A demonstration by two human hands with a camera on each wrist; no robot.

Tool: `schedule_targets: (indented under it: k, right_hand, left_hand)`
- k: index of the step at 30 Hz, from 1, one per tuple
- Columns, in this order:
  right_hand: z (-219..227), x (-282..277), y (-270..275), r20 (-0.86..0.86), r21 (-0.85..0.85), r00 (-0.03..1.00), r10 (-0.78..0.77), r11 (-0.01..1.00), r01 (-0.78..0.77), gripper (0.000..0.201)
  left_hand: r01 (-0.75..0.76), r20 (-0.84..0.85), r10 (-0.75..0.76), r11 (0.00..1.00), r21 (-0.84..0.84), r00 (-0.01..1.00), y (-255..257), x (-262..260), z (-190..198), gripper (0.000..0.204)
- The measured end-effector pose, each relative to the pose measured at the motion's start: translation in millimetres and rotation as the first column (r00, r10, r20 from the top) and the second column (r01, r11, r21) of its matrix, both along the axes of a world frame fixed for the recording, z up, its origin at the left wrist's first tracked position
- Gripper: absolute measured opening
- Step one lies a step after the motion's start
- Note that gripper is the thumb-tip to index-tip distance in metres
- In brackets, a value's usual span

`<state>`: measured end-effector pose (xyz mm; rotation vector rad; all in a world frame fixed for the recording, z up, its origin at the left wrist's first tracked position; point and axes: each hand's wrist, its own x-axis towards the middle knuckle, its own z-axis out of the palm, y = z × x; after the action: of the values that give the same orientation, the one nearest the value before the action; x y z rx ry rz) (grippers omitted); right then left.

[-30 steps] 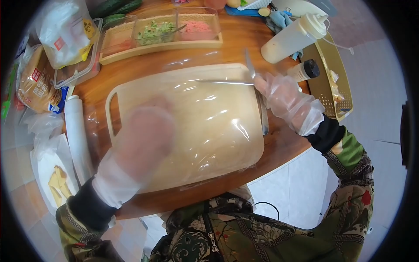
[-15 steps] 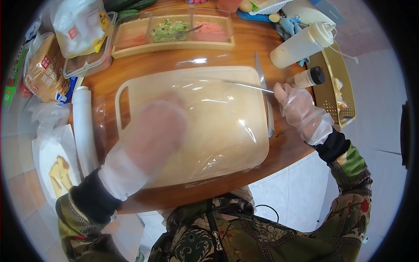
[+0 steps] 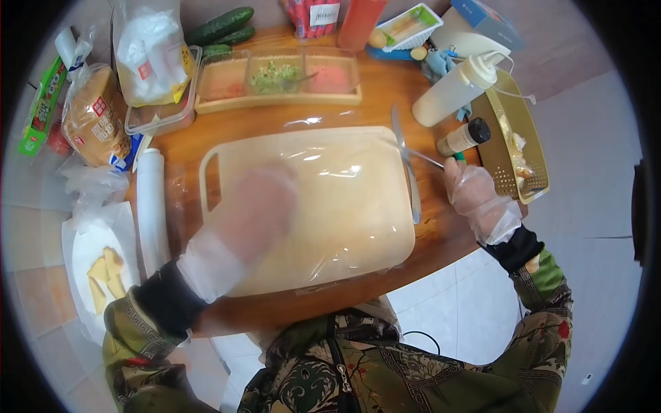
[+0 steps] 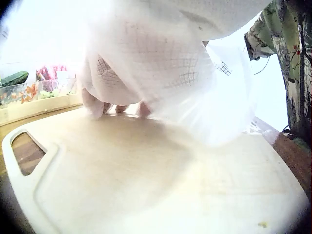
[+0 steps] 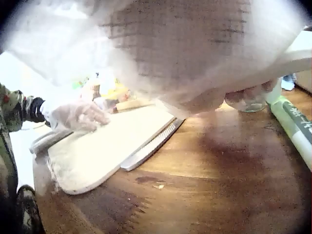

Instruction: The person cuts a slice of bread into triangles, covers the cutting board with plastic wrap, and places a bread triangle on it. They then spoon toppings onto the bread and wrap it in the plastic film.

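A cream cutting board [image 3: 330,206] lies under shiny clear plastic film. My left hand [image 3: 258,206], in a clear plastic glove, is over the board's left half and blurred in the head view. Its fingertips [image 4: 144,109] are down at the film in the left wrist view. Right of the board, my gloved right hand [image 3: 478,196] pinches a thin metal utensil [image 3: 427,158] whose tip points left, over the board's edge. The utensil's kind does not show. A serrated knife [image 5: 151,150] lies along the board's right side.
A divided container [image 3: 275,96] of chopped food stands behind the board. At right are a squeeze bottle [image 3: 451,93], a black-capped seasoning jar [image 3: 465,136] and a gold basket [image 3: 540,162]. At left lie a white roll [image 3: 151,206], bagged bread [image 3: 96,120] and paper with yellow pieces [image 3: 103,272].
My right hand has drawn the metal utensil rightward, its tip moving from over the board to the right edge. My left hand stays over the left half. The head view has shifted.
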<state>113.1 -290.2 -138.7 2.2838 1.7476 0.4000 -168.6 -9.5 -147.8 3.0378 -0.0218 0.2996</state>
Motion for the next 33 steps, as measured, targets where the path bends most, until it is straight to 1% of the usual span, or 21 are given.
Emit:
schedule_targets:
  k: [2,3,4,6,7,11,13,14,16,17,19,20,21,22,24,26,28,29,30,32,33]
  right_hand:
    - [3.8,-9.1,-8.1,-0.172,0.081,0.952,-0.255,0.959,0.271,0.007]
    - [5.7,-11.4,-9.0,-0.243,0.074,0.925,-0.292,0.945,0.318,0.01]
    - [4.8,-13.0,-9.2,-0.239,0.08,0.922,-0.306,0.939,0.333,0.01]
    - [-7.9,-12.0,-5.3,-0.239,0.161,0.929,-0.284,0.932,0.326,0.026]
    - [-19.9,-5.6,-7.0,-0.234,0.134,0.935,-0.266,0.944,0.302,0.046]
    - [-20.9,-21.8,14.4,-0.216,0.092,0.916,-0.338,0.927,0.364,0.059]
    - [-23.9,-23.8,19.1,-0.159,0.01,0.873,-0.461,0.884,0.468,0.069]
    - [-29.0,-22.6,17.7,-0.156,0.011,0.876,-0.456,0.886,0.463,0.069]
    - [-37.7,-16.4,10.2,-0.06,0.168,0.944,-0.325,0.929,0.33,0.066]
    - [-29.5,-17.5,12.0,-0.049,0.165,0.946,-0.321,0.932,0.324,0.066]
    - [-1.2,-28.0,23.5,0.001,0.359,0.996,-0.091,0.929,0.085,0.048]
    - [9.2,-30.4,34.4,0.006,0.353,0.996,-0.086,0.932,0.078,0.048]
    - [18.6,-33.0,49.3,-0.17,0.419,0.984,0.052,0.908,0.024,0.036]
    - [27.9,-37.5,65.4,-0.328,0.494,0.924,0.198,0.869,-0.011,0.025]
    - [33.8,-47.4,101.9,-0.31,0.511,0.918,0.249,0.857,-0.06,0.016]
    - [19.3,-45.0,139.5,-0.353,0.524,0.839,0.414,0.83,-0.189,0.016]
    - [8.5,-48.6,168.4,-0.358,0.446,0.837,0.414,0.863,-0.236,0.022]
    - [12.4,-58.7,186.3,-0.357,0.296,0.878,0.318,0.93,-0.217,0.028]
    - [4.6,-59.6,201.3,-0.355,0.294,0.878,0.321,0.93,-0.22,0.028]
    - [-6.3,-62.7,225.8,-0.491,0.089,0.851,0.184,0.983,-0.162,0.03]
    - [-3.7,-67.8,230.0,-0.493,0.083,0.85,0.183,0.983,-0.164,0.03]
  left_hand:
    - [-0.01,-0.003,0.01,0.999,0.053,1.0,-4.1,1.1,0.0,0.019]
    - [0.005,0.004,-0.005,0.998,0.058,1.0,-5.7,1.5,2.2,0.019]
    - [-0.01,0.001,0.01,0.999,0.035,1.0,-7.0,1.1,4.9,0.02]
    - [-0.026,-0.015,0.026,1.0,0.013,1.0,-6.5,-0.1,8.4,0.021]
    - [-0.021,-0.048,0.021,1.0,0.017,0.999,-5.0,-1.5,8.8,0.022]
    - [-0.043,-0.134,0.05,0.997,0.057,0.99,-0.1,-2.2,4.7,0.026]
    - [-0.053,-0.14,0.061,0.997,0.062,0.988,-1.8,-2.7,6.1,0.028]
    - [-0.053,-0.142,0.062,0.996,0.066,0.988,-2.2,-2.0,8.5,0.029]
    - [-0.042,-0.175,0.057,0.995,0.085,0.983,-3.4,-2.2,14.9,0.031]
    - [-0.029,-0.214,0.052,0.994,0.107,0.975,-3.6,-2.3,15.4,0.032]
    - [-0.034,-0.174,0.049,0.996,0.088,0.983,-0.9,-5.1,5.9,0.034]
    - [-0.029,-0.14,0.04,0.996,0.08,0.989,0.2,-5.6,2.1,0.035]
    - [-0.03,-0.14,0.04,0.997,0.074,0.989,-0.4,-5.5,1.2,0.035]
    - [-0.033,-0.145,0.045,0.996,0.085,0.988,-1.4,-4.7,2.5,0.036]
    - [-0.038,-0.147,0.053,0.994,0.1,0.988,-3.3,-2.1,6.5,0.037]
    - [-0.085,-0.234,0.096,0.995,0.057,0.967,-5.0,-1.9,9.8,0.036]
    - [-0.092,-0.212,0.106,0.993,0.073,0.971,-5.0,-2.2,3.5,0.036]
    - [-0.093,-0.192,0.108,0.992,0.085,0.976,-4.8,-2.2,0.8,0.035]
    - [-0.096,-0.19,0.111,0.992,0.084,0.976,-4.5,-2.6,0.7,0.035]
    - [-0.067,-0.186,0.08,0.995,0.078,0.979,-3.3,-3.1,0.8,0.034]
    - [-0.069,-0.188,0.081,0.995,0.072,0.979,-2.2,-4.3,1.5,0.034]
